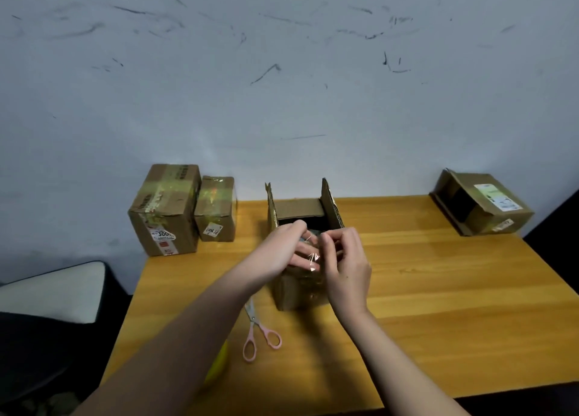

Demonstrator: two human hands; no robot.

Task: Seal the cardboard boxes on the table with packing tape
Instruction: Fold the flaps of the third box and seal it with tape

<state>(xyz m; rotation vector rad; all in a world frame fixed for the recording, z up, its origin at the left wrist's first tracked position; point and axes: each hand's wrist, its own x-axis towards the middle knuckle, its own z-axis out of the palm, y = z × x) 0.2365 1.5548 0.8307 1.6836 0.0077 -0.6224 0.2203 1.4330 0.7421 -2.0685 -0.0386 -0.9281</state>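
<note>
An open cardboard box (299, 293) stands mid-table with two flaps (332, 207) upright at its far end. Both hands are over its near top. My left hand (286, 248) comes in from the left, its lower fingers lying along the box top and its thumb and forefinger curled round one end of a strip of clear packing tape (313, 259). My right hand (346, 259) pinches the tape's other end with curled fingers. The tape shows only as glints between the hands, and the box top beneath them is hidden.
Pink-handled scissors (260, 331) lie just left of the box. A yellow object (216, 365) peeks from under my left forearm. Two taped boxes (166, 209) (216, 209) stand at the back left. An open box (482, 201) lies at the back right corner. The wall is close behind.
</note>
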